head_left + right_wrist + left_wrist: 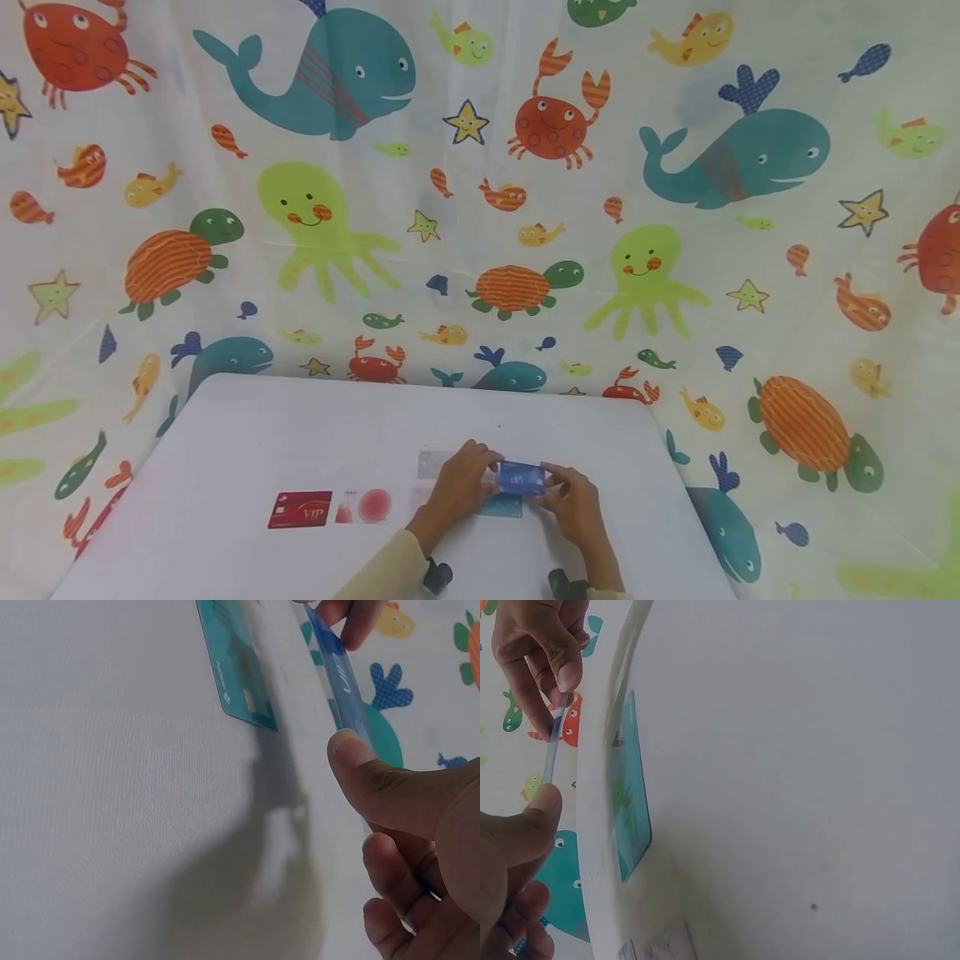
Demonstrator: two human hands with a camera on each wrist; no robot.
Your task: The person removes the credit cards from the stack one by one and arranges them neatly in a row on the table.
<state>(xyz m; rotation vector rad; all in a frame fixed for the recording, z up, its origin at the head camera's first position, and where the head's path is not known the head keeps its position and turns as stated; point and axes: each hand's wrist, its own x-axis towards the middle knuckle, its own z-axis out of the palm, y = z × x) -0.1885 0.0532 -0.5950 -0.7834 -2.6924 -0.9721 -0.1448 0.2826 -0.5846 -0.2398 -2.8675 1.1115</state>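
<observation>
A blue card (522, 478) is held up above the table between both hands. The left hand (461, 483) pinches its left end and the right hand (574, 502) pinches its right end. In the left wrist view the card (553, 754) appears edge-on, with the left hand (517, 855) below it and the right hand (544, 649) above. The right wrist view shows the right thumb and fingers (420, 817) on one end of the blue card (343, 686). A teal card (502, 506) lies on the table just beneath, partly hidden by the left hand.
Left on the white table (225, 450) lie a red VIP card (300, 509) and a pale card with a red circle (363, 506). A whitish card (433, 464) and a faint pinkish one (419, 498) lie beside the left hand. Behind hangs a sea-animal cloth (465, 275).
</observation>
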